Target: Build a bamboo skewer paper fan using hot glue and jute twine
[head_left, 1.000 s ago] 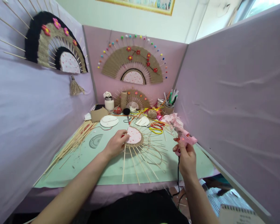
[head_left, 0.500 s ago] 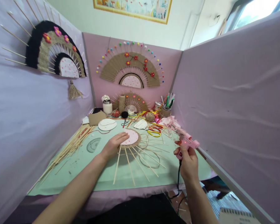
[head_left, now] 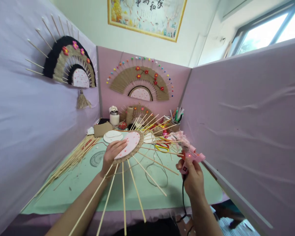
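My left hand [head_left: 114, 151] grips the left edge of a half-round fan base [head_left: 130, 143], its fingers lying over the pink dotted cloth face and the thumb hidden beneath. The base is raised and tilted above the table. Thin wooden sticks [head_left: 124, 193] fan out from its twine-wrapped rim toward me, to the right and to the back. At the right, my right hand [head_left: 193, 173] is closed round the handle of a pink hot glue gun [head_left: 189, 158]. A small red light glows on its side, the nozzle points back and left, and a black cord hangs below.
Loose sticks [head_left: 75, 164] and a protractor [head_left: 97, 159] lie on the left of the green table. A white disc [head_left: 113, 136], yellow-handled scissors [head_left: 162, 148] and a loop of twine [head_left: 156, 175] lie around the base. Finished fans [head_left: 144, 78] hang on the partitions.
My left hand has lifted the fan base off the table and tilted it, so its sticks now spread upward and toward me. The glue gun has shifted slightly left. The camera view has tipped up.
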